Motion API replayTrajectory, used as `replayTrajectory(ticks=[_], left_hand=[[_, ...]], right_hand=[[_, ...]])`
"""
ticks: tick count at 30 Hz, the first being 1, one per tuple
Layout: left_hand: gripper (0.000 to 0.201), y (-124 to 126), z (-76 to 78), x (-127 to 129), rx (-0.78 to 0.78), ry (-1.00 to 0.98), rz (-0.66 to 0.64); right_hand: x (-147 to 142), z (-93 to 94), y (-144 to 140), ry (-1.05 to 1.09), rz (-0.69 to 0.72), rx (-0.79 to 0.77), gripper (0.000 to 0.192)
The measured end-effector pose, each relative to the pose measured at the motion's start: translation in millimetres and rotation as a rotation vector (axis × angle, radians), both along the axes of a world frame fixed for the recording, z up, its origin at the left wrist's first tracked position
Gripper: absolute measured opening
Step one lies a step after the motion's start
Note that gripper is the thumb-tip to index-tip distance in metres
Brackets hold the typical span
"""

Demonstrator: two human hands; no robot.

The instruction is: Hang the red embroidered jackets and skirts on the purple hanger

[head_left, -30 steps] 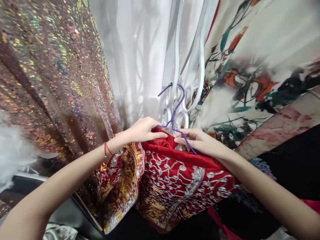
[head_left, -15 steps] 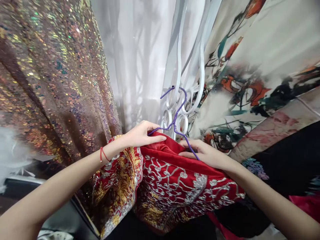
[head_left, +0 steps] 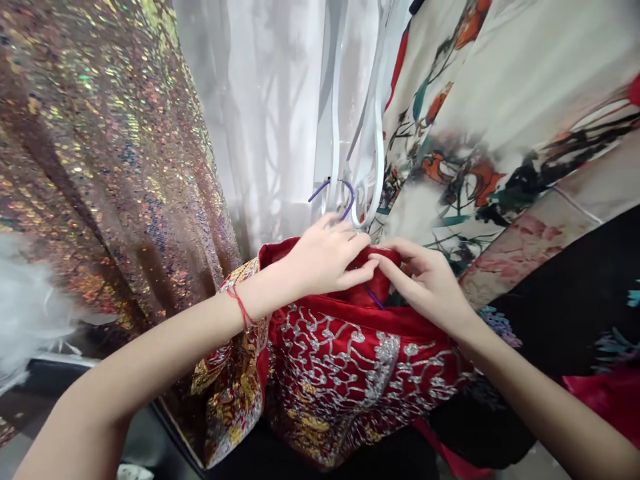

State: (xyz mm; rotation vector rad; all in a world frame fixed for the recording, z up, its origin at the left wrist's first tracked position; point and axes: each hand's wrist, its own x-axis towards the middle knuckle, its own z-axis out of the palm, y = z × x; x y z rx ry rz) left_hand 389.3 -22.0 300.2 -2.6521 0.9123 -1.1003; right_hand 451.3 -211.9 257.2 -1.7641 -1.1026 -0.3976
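Curtain-side, hands closer on garment

Setting reads as a garment storage or dressing area, possibly a costume or dress shop; which of these cannot be told. Evidence: clothes hang packed side by side, with a sequin fabric at left, a sheer white curtain in the middle, a painted floral robe at right, and a red embroidered garment on a purple hanger in front. A white scrollwork rack stands behind the clothes, white feathers show at far left, and dark garments fill the lower right.
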Motion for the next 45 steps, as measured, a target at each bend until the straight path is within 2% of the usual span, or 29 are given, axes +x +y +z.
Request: replayTrajectory(ticks=[3, 6, 8, 10, 13, 15, 17, 18, 22, 24, 28, 32, 34, 39, 41, 45], left_hand=[[0.030, 5.1, -0.1, 13.4, 0.098, 0.178, -0.062], [0.031, 15.1, -15.6, 21.8, 0.053, 0.081, -0.080], [0.031, 19.2, -27.0, 23.2, -0.004, 0.015, -0.102], [0.030, 20.6, -34.2, 22.6, -0.051, -0.014, -0.130], [0.032, 19.4, -36.5, 21.3, -0.089, -0.007, -0.133], [0.033, 18.0, -36.0, 21.4, -0.070, -0.004, -0.121], [0.034, 16.9, -36.6, 22.0, -0.045, -0.037, -0.114], [0.034, 16.6, -37.5, 22.3, -0.033, -0.058, -0.121], [0.030, 14.2, -43.5, 23.0, -0.032, -0.100, -0.185], [0.029, 12.5, -46.7, 22.6, -0.052, -0.082, -0.178], [0.037, 12.3, -51.1, 22.3, -0.049, -0.048, -0.127], [0.027, 10.9, -52.3, 19.5, -0.053, 0.018, -0.077], [0.020, 4.5, -54.0, 14.0, -0.108, 0.066, -0.036], [0.019, -32.9, -70.4, -3.5, -0.333, -0.001, 0.147], [0.020, -51.0, -80.1, -5.9, -0.330, -0.045, 0.164], [0.037, -77.6, -97.8, -0.5, -0.211, 0.003, 0.095]], right_hand=[[6.3, -5.1, -4.9, 0.170, 0.120, 0.037, 0.023], [14.7, -9.8, -10.4, 0.333, 0.200, 0.014, 0.027], [21.1, -11.6, -13.8, 0.424, 0.246, -0.075, 0.030], [29.0, -14.2, -16.8, 0.497, 0.335, -0.240, 0.034], [40.6, -24.4, -23.3, 0.557, 0.453, -0.480, 0.046], [43.3, -33.6, -31.6, 0.540, 0.453, -0.516, 0.051], [39.3, -39.9, -43.8, 0.451, 0.354, -0.458, 0.049], [35.0, -40.9, -50.8, 0.371, 0.254, -0.396, 0.046], [13.6, -32.1, -71.3, -0.005, -0.252, 0.027, 0.029], [6.2, -27.0, -71.6, -0.085, -0.336, 0.133, 0.026], [0.1, -34.3, -66.8, -0.152, -0.329, 0.058, 0.025], [-2.2, -58.3, -76.0, -0.399, -0.404, -0.044, 0.022], [-2.3, -68.8, -81.1, -0.483, -0.465, -0.104, 0.025], [0.5, -78.6, -77.9, -0.507, -0.596, -0.191, 0.034], [2.1, -78.5, -74.1, -0.486, -0.624, -0.185, 0.036], [5.5, -82.8, -74.4, -0.359, -0.640, -0.115, 0.030]])
